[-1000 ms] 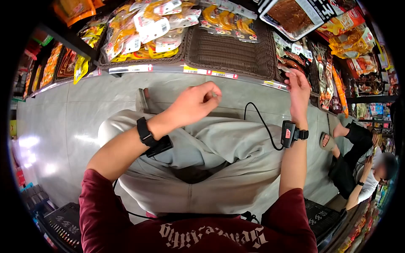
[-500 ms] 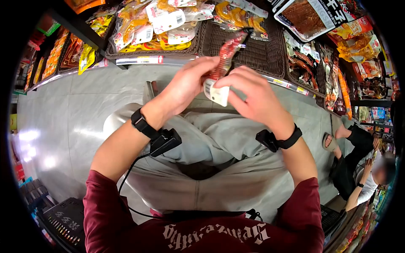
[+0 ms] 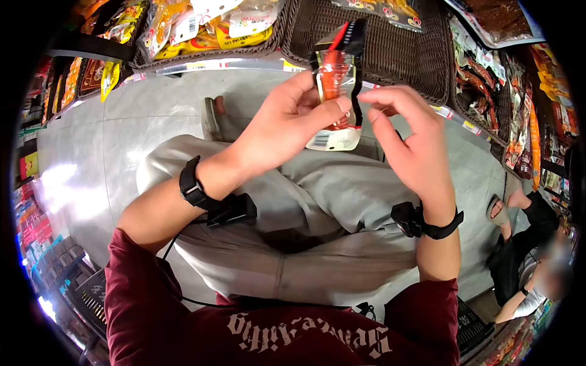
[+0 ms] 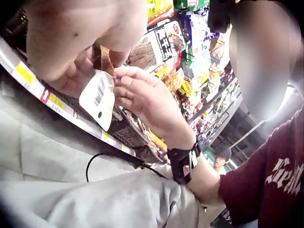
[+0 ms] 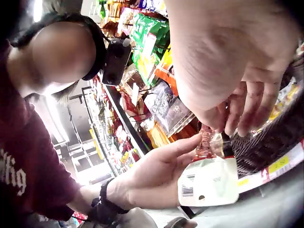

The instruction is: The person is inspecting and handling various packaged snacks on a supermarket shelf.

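Observation:
A slim see-through packet (image 3: pixel 334 74) of reddish-brown snack, black at its top, stands upright before the shelf in the head view. My left hand (image 3: pixel 281 122) holds it from the left, thumb across its front. Below the thumb, its white lower end with a barcode (image 5: pixel 211 183) shows in the right wrist view. My right hand (image 3: pixel 415 143) is at the packet's right edge, fingers loosely bent and thumb apart from them. The left wrist view has the right hand's fingertips (image 4: pixel 124 76) close beside the packet, which is partly hidden behind the left hand.
Behind the packet, a dark wicker basket (image 3: pixel 400 58) holds a few bags at its back. To its left are yellow and white bags (image 3: pixel 244 27); to its right, dark snack packs (image 3: pixel 479 79). A price strip (image 3: pixel 244 63) runs along the shelf edge. Another person (image 3: pixel 519 244) sits at right.
My right hand came from the right-hand baskets and brought the packet in front of me. The packet is now in my left hand, turned more upright, and the right hand has moved right, off its lower end.

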Tool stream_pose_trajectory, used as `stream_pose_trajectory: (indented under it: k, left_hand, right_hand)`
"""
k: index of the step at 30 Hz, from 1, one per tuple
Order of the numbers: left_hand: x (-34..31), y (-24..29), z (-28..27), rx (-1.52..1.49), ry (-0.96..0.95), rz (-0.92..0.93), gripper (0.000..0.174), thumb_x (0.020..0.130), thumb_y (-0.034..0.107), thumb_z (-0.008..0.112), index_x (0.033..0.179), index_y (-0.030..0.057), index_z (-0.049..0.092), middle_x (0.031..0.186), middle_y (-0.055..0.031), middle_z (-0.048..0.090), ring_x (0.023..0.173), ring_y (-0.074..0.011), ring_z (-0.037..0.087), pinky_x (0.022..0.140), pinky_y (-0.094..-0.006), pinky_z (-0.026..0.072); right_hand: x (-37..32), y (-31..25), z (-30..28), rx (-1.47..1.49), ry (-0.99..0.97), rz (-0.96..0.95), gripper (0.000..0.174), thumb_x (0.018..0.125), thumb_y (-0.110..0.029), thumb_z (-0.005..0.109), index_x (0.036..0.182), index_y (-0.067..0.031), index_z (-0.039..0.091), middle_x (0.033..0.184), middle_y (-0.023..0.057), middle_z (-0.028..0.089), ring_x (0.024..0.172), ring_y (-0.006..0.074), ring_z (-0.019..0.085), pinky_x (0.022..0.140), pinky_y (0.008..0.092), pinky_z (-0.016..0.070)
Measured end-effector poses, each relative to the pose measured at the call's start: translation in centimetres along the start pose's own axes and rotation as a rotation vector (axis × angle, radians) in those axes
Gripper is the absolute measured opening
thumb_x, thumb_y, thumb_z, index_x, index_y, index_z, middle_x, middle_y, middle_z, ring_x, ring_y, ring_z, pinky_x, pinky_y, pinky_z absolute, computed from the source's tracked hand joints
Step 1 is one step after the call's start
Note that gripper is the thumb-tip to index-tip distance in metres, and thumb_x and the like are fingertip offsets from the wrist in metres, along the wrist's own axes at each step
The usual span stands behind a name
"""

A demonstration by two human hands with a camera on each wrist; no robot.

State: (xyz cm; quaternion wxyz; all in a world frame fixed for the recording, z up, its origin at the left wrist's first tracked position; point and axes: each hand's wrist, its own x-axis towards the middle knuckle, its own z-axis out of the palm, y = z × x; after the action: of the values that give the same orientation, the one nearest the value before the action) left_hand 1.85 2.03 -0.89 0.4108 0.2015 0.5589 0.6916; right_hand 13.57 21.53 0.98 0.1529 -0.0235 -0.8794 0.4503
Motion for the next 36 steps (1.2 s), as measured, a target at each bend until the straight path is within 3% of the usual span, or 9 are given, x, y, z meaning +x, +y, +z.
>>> stream_pose_trajectory:
  k: [5, 9, 13, 16, 21, 27, 29, 34, 36]
  left_hand:
    - [-0.9, -0.4, 0.0, 0.267, -0.139, 0.047, 0.029, 0.108, 0.008, 0.062, 0.135, -0.0011, 0.058, 0.119, -0.0069, 0.070, 0.105, -0.0098, 0.066, 0.091, -0.0267, 0.0542]
    - [-0.9, -0.2, 0.1, 0.484, -0.070, 0.223, 0.048, 0.103, 0.008, 0.066, 0.148, 0.0007, 0.054, 0.109, -0.0056, 0.070, 0.099, -0.0123, 0.065, 0.087, -0.0301, 0.0546]
    - [-0.8, -0.6, -0.1, 0.641, 0.001, 0.371, 0.056, 0.098, 0.014, 0.066, 0.152, 0.0034, 0.052, 0.108, -0.0147, 0.067, 0.087, -0.0243, 0.068, 0.076, -0.0357, 0.0566]
    - [-1.5, -0.9, -0.1, 0.703, -0.033, 0.366, 0.063, 0.098, 0.019, 0.068, 0.157, 0.0053, 0.048, 0.108, -0.0145, 0.061, 0.091, -0.0266, 0.066, 0.080, -0.0372, 0.0559]
    - [-2.2, -0.6, 0.3, 0.783, -0.061, 0.429, 0.068, 0.101, 0.012, 0.070, 0.162, 0.0039, 0.042, 0.115, -0.0108, 0.054, 0.098, -0.0177, 0.063, 0.082, -0.0327, 0.0570]
    - [-1.4, -0.2, 0.4, 0.671, -0.027, 0.541, 0.055, 0.100, 0.008, 0.070, 0.151, 0.0026, 0.051, 0.106, -0.0076, 0.060, 0.089, -0.0155, 0.064, 0.078, -0.0293, 0.0559]
    - [-1.6, 0.5, 0.5, 0.536, 0.082, 0.338, 0.045, 0.099, 0.006, 0.069, 0.142, 0.0028, 0.055, 0.095, -0.0031, 0.059, 0.084, -0.0107, 0.063, 0.074, -0.0269, 0.0535]
    - [-0.9, 0.4, 0.0, 0.490, 0.165, 0.298, 0.038, 0.100, 0.007, 0.070, 0.135, 0.0022, 0.055, 0.089, 0.0030, 0.054, 0.081, -0.0045, 0.053, 0.073, -0.0221, 0.0456]
    - [-0.4, -0.3, 0.0, 0.388, 0.187, 0.368, 0.023, 0.099, 0.015, 0.071, 0.114, 0.0007, 0.059, 0.077, -0.0020, 0.057, 0.068, -0.0086, 0.056, 0.063, -0.0288, 0.0492]
  right_hand:
    - [-0.3, -0.3, 0.2, 0.086, -0.032, 0.071, 0.020, 0.097, -0.015, 0.075, 0.112, -0.0018, 0.071, 0.104, 0.0113, 0.075, 0.091, 0.0224, 0.073, 0.082, 0.0340, 0.0566]
    - [-0.3, -0.5, 1.6, 0.239, -0.033, 0.144, 0.033, 0.096, -0.018, 0.078, 0.121, -0.0004, 0.065, 0.109, 0.0087, 0.075, 0.097, 0.0187, 0.073, 0.084, 0.0324, 0.0569]
    - [-0.3, 1.2, 3.1, 0.419, -0.028, 0.199, 0.039, 0.097, -0.018, 0.078, 0.127, -0.0005, 0.060, 0.117, 0.0088, 0.073, 0.103, 0.0165, 0.071, 0.088, 0.0316, 0.0563]
    - [-0.3, 0.8, 3.3, 0.536, -0.031, 0.226, 0.035, 0.100, -0.016, 0.075, 0.128, -0.0010, 0.059, 0.120, 0.0085, 0.071, 0.105, 0.0147, 0.070, 0.090, 0.0300, 0.0555]
    - [-0.3, 0.5, 3.6, 0.622, 0.021, 0.214, 0.025, 0.104, -0.013, 0.069, 0.124, -0.0004, 0.061, 0.116, 0.0060, 0.070, 0.103, 0.0119, 0.068, 0.088, 0.0280, 0.0551]
    - [-0.5, 1.0, 2.8, 0.601, 0.055, 0.372, 0.022, 0.107, -0.016, 0.064, 0.123, -0.0007, 0.067, 0.105, 0.0029, 0.073, 0.098, 0.0083, 0.066, 0.087, 0.0273, 0.0541]
    - [-0.5, 0.3, 2.7, 0.627, 0.063, 0.347, 0.025, 0.107, -0.017, 0.065, 0.126, -0.0009, 0.067, 0.108, 0.0019, 0.073, 0.097, 0.0068, 0.066, 0.087, 0.0268, 0.0537]
    - [-1.0, -1.0, 2.8, 0.713, 0.028, 0.398, 0.025, 0.109, -0.019, 0.063, 0.123, 0.0000, 0.070, 0.106, 0.0000, 0.072, 0.096, 0.0052, 0.065, 0.085, 0.0255, 0.0540]
    - [-1.2, -1.7, 2.7, 0.714, -0.016, 0.407, 0.026, 0.110, -0.020, 0.062, 0.123, 0.0002, 0.070, 0.104, -0.0003, 0.072, 0.094, 0.0051, 0.065, 0.083, 0.0255, 0.0544]
